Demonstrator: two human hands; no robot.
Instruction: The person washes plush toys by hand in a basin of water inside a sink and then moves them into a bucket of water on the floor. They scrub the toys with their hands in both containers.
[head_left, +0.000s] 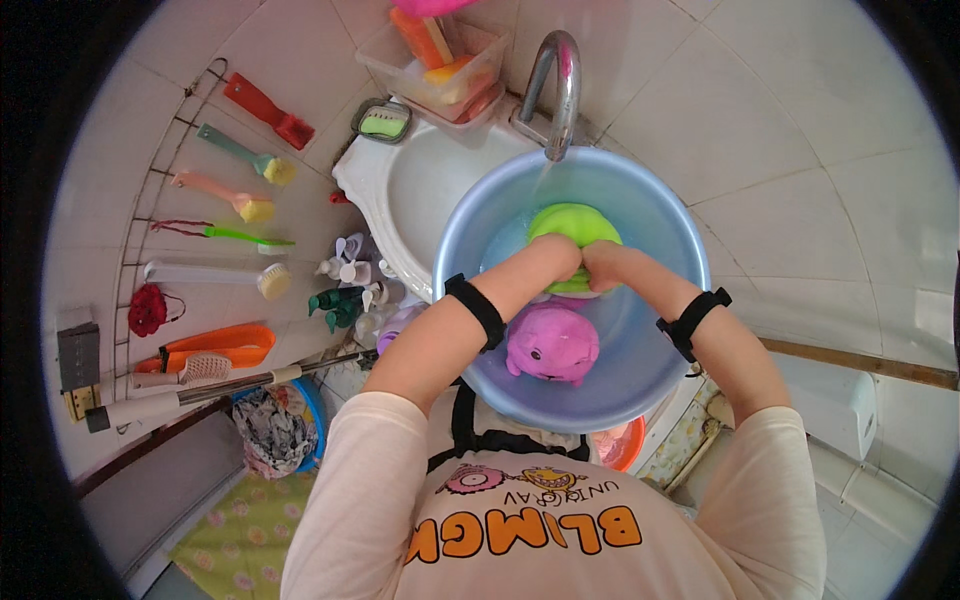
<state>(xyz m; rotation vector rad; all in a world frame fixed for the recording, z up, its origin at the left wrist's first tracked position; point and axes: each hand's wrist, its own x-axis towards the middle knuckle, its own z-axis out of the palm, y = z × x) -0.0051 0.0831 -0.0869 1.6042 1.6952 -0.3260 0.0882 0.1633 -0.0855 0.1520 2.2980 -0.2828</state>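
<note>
A large light-blue basin rests over the sink under the faucet. Inside it, both my hands meet at a lime-green rounded thing, which looks soft; its exact kind I cannot tell. My left hand is closed on its near side, fingers mostly hidden by the wrist. Right beside it, my right hand grips the same green thing, fingers curled. Just nearer to me lies a pink plush toy with an eye showing, against the basin's near wall. A thin stream of water seems to fall from the faucet into the basin.
Left of the basin shows the white sink, with a soap dish and a clear plastic box on its rim. Pump bottles crowd below. Brushes hang on the left wall rack. A bin stands lower left.
</note>
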